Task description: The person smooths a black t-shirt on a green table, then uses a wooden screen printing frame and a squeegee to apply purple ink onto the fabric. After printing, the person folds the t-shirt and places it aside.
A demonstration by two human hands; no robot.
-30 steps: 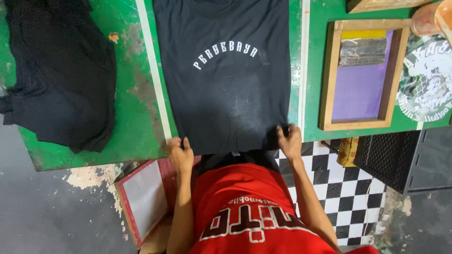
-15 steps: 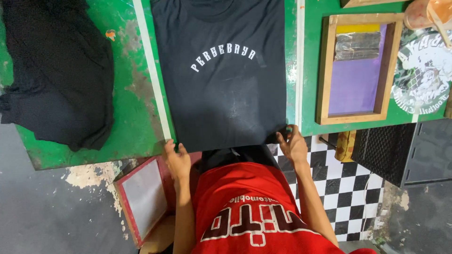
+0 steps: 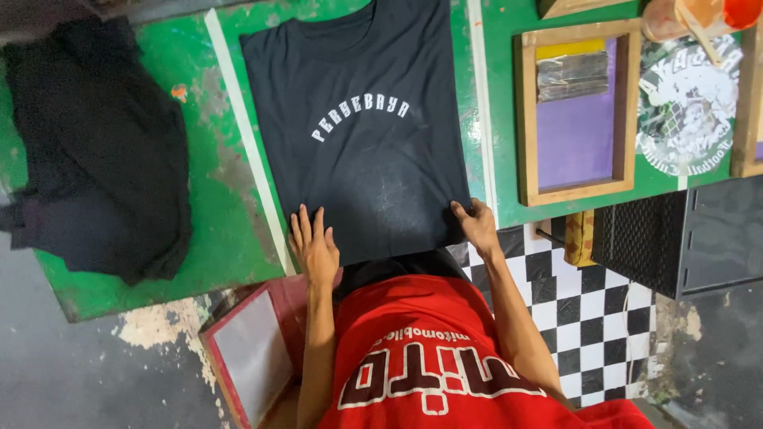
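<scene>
A black printed T-shirt (image 3: 362,127) is spread at upper centre on the green table (image 3: 226,230). Its hem is pressed by the flat, spread left hand (image 3: 314,248) and pinched by the right hand (image 3: 475,225).

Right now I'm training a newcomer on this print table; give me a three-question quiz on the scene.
1. True or false: the left hand lies flat on the dark shirt.
2. What does the right hand grip? A) wooden frame B) shirt's hem corner C) clothes pile
3. Which side of the shirt is the pile of dark clothes on?

Key: 1 true; 2 B; 3 left.
</scene>
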